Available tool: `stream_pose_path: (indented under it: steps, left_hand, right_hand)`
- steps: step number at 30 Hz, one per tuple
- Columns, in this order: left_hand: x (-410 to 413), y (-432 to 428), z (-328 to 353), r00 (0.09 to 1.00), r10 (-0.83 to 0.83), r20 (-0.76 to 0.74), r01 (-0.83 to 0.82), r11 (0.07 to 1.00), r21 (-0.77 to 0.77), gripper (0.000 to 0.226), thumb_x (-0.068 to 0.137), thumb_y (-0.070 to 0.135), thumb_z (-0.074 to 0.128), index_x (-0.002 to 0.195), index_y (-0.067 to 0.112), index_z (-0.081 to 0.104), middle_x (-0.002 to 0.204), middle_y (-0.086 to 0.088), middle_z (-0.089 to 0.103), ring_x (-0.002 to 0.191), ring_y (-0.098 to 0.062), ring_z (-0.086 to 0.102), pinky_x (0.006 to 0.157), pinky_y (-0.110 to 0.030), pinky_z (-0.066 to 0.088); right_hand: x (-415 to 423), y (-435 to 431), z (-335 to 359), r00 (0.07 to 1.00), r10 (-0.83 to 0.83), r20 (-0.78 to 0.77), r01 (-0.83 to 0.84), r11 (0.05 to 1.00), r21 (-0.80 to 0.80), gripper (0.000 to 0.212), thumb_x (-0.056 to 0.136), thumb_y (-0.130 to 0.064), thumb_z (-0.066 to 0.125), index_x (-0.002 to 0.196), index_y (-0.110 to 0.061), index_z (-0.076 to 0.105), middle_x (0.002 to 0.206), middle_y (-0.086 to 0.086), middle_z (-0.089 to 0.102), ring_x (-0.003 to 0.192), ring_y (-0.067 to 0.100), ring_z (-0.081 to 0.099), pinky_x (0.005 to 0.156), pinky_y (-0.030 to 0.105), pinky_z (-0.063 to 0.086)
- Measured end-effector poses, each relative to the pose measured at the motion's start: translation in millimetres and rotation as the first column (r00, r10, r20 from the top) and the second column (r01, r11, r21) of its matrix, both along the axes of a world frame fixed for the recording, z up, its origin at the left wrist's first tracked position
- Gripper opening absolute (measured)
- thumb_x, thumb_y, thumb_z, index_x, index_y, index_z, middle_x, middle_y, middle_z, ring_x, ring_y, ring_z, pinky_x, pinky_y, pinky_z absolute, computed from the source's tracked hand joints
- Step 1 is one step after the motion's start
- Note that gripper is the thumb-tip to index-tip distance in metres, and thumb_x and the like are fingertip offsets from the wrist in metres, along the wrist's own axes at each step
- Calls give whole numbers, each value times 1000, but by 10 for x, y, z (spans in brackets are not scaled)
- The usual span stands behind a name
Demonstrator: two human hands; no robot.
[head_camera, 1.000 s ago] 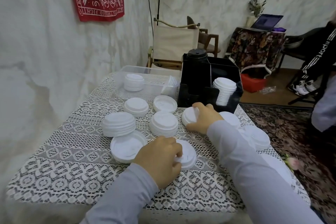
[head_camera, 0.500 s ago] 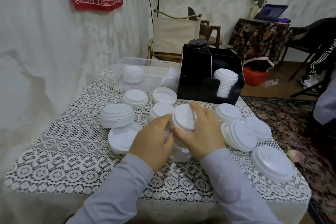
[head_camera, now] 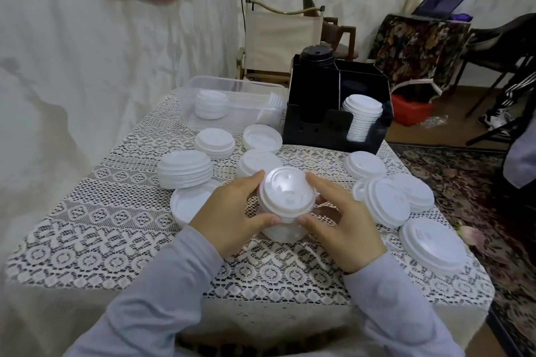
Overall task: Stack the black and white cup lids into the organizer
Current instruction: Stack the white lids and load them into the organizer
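Head view: gripping white lid stack (head_camera: 285,197) with left hand (head_camera: 232,219) and right hand (head_camera: 343,230) before part-filled organizer (head_camera: 333,129); many loose lids (head_camera: 387,203) left on desk (head_camera: 116,240).

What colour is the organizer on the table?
The organizer is black; the head view shows it best.

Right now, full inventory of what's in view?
Organizer: one, black, far side of lace tablecloth.
Organizer white lids: one stack, white, front right compartment.
Black lids: one stack, black, left compartment.
Clear bin: one, transparent, left of organizer.
Bin lids: some, white, inside clear bin.
Loose lids: several piles and singles, white, across tablecloth.
Held lid stack: one, white, between both hands.
Folding chair: one, beige, beyond organizer.
Left hand: grips held stack's left side.
Right hand: grips its right side.
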State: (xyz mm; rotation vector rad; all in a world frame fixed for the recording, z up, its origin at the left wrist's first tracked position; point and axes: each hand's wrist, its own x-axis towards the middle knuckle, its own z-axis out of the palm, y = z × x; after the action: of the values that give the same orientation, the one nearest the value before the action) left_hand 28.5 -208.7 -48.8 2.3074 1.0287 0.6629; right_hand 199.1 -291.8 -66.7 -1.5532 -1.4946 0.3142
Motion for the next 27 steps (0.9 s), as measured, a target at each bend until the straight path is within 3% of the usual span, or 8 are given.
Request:
stream_pose_path:
  steps: [4, 8, 13, 19, 23, 25, 27]
  left_hand:
    - [-29, -42, -27, 999, -24, -42, 25, 999, 25, 83, 77, 38, 72, 146, 20, 31, 142, -2, 47, 128, -14, 45, 107, -31, 36]
    - [-23, -87, -29, 989, -23, -149, 38, 994, 98, 79, 83, 39, 66, 148, 22, 25, 145, 2, 42, 131, -13, 39, 103, -19, 27]
    - [-13, -88, -25, 981, -39, -191, 59, 993, 101, 73, 83, 41, 66, 145, 24, 31, 139, 2, 49, 125, -14, 45, 99, -22, 34]
    - [18, -120, -69, 961, -55, -273, 77, 995, 71, 79, 87, 44, 60, 150, 24, 18, 140, 3, 47, 124, -13, 45, 100, -23, 35]
    - [23, -100, -95, 957, -63, -283, 91, 992, 87, 76, 87, 43, 60, 149, 21, 21, 144, 2, 40, 130, -12, 37, 107, -23, 28]
    - [24, -102, -98, 957, -59, -284, 95, 989, 116, 75, 87, 41, 60, 148, 18, 23, 148, 3, 30, 135, -11, 28, 109, -19, 18]
    - [23, -110, -95, 959, -54, -278, 91, 989, 120, 75, 88, 40, 60, 148, 18, 22, 148, 4, 29, 134, -9, 28, 108, -18, 19]
  right_hand:
    - [-1, -33, -8, 996, -9, 91, 16, 997, -72, 69, 77, -18, 76, 136, -25, 41, 128, -16, 43, 125, 7, 41, 108, 37, 38]
    - [-13, -35, -16, 981, 0, 194, 24, 992, -120, 65, 81, -18, 73, 139, -18, 44, 139, -4, 47, 122, 0, 34, 107, 16, 23]
    - [6, -42, -39, 961, 18, 276, 31, 985, -171, 63, 85, -19, 69, 141, -16, 40, 144, -1, 43, 123, -2, 29, 95, -7, 6]
    - [11, -58, -79, 959, 67, 275, -6, 977, -215, 65, 86, -21, 67, 143, -20, 37, 147, -7, 38, 127, -5, 26, 104, 5, 10]
    - [-4, -55, -78, 959, 71, 274, -6, 973, -231, 63, 86, -24, 66, 143, -21, 39, 148, -6, 37, 138, 7, 30, 114, 20, 17]
    - [-8, -45, -76, 957, 75, 281, -4, 969, -246, 63, 87, -23, 65, 144, -20, 37, 149, -6, 35, 138, 8, 29, 113, 18, 15]
    - [-14, -36, -80, 950, 79, 303, 1, 967, -255, 63, 88, -24, 64, 144, -20, 36, 150, -6, 35, 139, 9, 29, 112, 18, 15]
